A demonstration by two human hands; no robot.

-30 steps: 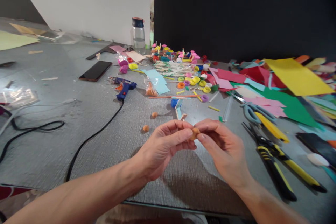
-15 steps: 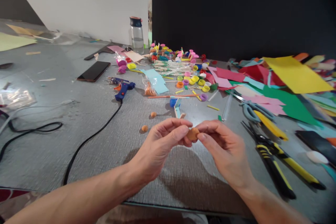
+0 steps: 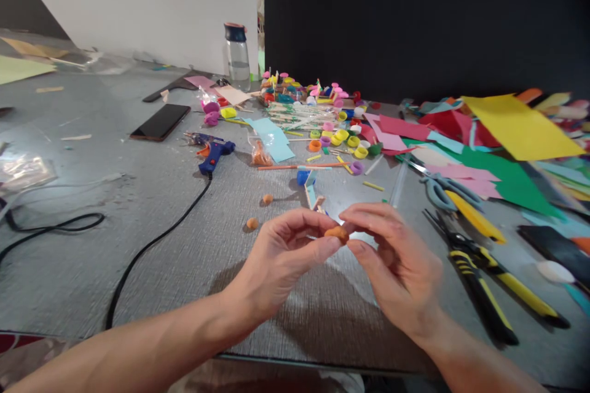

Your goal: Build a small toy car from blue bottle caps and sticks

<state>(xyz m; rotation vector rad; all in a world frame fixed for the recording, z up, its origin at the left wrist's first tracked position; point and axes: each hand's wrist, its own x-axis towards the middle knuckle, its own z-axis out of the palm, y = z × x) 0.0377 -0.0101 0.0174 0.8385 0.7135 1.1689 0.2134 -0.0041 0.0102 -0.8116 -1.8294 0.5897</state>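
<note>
Between both hands, above the near part of the table, is a small lump of orange-brown modelling clay [image 3: 336, 234]. My left hand [image 3: 288, 252] pinches it between thumb and fingers. At the lump's right end, the curved thumb and fingertips of my right hand [image 3: 401, 267] close on its edge. Two small balls of the same clay, a nearer ball [image 3: 252, 223] and a farther ball [image 3: 267, 199], lie on the table left of the hands. Just beyond my fingers stands a small light-blue piece [image 3: 310, 189] with a blue cap [image 3: 303, 177], partly hidden.
A blue glue gun [image 3: 212, 155] with a black cord lies at left, near a phone [image 3: 161, 121]. Pliers [image 3: 483, 279] and scissors [image 3: 449, 190] lie at right, beside coloured paper [image 3: 502, 175]. Bottle caps [image 3: 353, 142], sticks and a water bottle [image 3: 238, 56] are farther back.
The clay lump has turned between the fingers and now looks flatter and longer. My left thumb has slid along its near side, and the right fingers have lifted and spread a little.
</note>
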